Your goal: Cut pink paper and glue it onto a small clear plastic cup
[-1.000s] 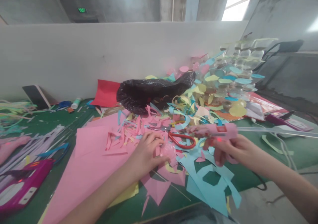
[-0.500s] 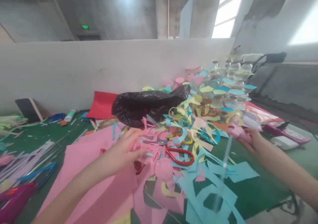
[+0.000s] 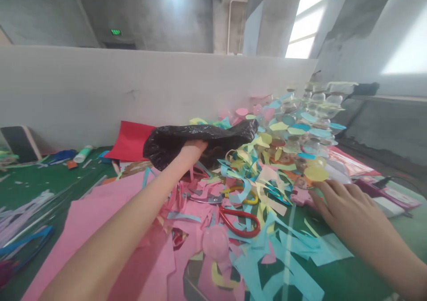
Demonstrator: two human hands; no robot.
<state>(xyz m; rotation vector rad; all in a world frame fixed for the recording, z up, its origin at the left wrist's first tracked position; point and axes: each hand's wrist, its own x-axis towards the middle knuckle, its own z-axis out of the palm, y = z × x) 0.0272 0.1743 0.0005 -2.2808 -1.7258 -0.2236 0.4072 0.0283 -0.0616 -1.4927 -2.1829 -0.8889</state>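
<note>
My left hand (image 3: 194, 148) reaches into the mouth of a black plastic bag (image 3: 160, 146), and its fingers are hidden inside. A pink glue gun (image 3: 302, 197) lies among the paper scraps, a long clear glue stick (image 3: 289, 247) trailing from it toward me. Just right of the gun is my right hand (image 3: 348, 207), palm down with its fingers stretched out, the thumb close by the gun. Scissors with red and yellow handles (image 3: 240, 223) rest on the scraps between my arms. Nearer me sits a clear pink-looking dome (image 3: 215, 243).
Pink paper sheets (image 3: 90, 221) spread at the left, with blue paper offcuts (image 3: 300, 278) at the front right. A stack of clear cups with coloured paper discs (image 3: 296, 127) stands behind. Red paper (image 3: 130, 140) leans on the white partition (image 3: 83, 91).
My left hand has moved forward, from above the pink scraps into the black bag. The right hand has lowered the glue gun to the table and loosened its fingers from it.
</note>
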